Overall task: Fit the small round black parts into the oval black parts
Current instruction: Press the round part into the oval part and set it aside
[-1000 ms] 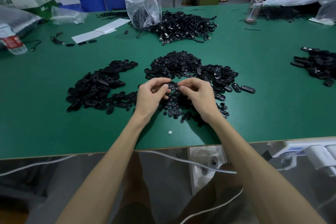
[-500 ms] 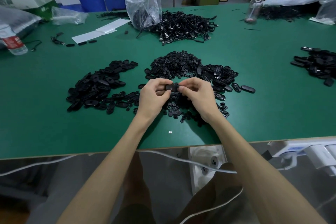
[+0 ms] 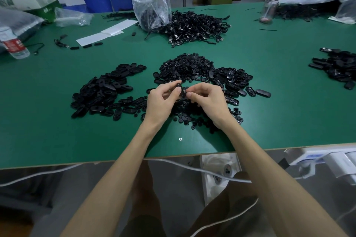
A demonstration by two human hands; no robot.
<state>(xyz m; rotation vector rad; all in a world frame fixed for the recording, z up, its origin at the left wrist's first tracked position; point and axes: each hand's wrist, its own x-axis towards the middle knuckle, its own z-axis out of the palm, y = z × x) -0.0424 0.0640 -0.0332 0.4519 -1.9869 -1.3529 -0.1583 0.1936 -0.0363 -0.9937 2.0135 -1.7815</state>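
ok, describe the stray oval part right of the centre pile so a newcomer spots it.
On the green table, find the heap of small round parts in the near middle. Oval parts trail off its right side; the stray oval part is the last, lying flat, farthest right of that trail.

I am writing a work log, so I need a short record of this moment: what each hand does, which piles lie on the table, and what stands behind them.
surface: green table
left hand: fingers pinch the held oval part, raised above the table
right hand: fingers pinch the same part; any round part there is hidden
centre heap: small round black parts
right pile: oval black parts
left pile: oval black parts too
behind: cable heap, clear plastic bag
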